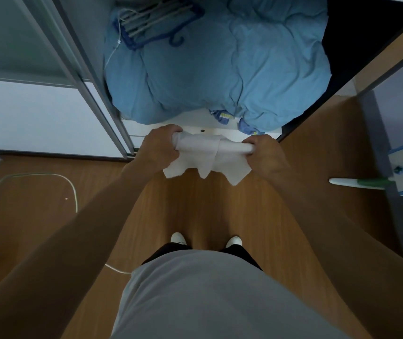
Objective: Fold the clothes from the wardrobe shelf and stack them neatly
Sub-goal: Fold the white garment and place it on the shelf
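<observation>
White cloth (199, 157) is hanging at frame centre, just in front of the shelf (220, 132) edge, stretched between both hands. Judged light, soft and limp: its lower edge is drooping in points, so the top corners are the best hold. Left hand (160, 146) and right hand (264, 152) are each curling fingers round a bunched top end. Blue duvet (220, 59) is filling the shelf behind.

**White garment held at the shelf edge**

I hold a small white soft fabric garment (203, 155) stretched between my left hand (157, 148) and right hand (264, 155). Its top edge is rolled inside my fists and its lower edge hangs in uneven points. It hangs just in front of the white wardrobe shelf (195, 127), where crumpled blue patterned clothes (222, 116) lie near the front lip.
</observation>
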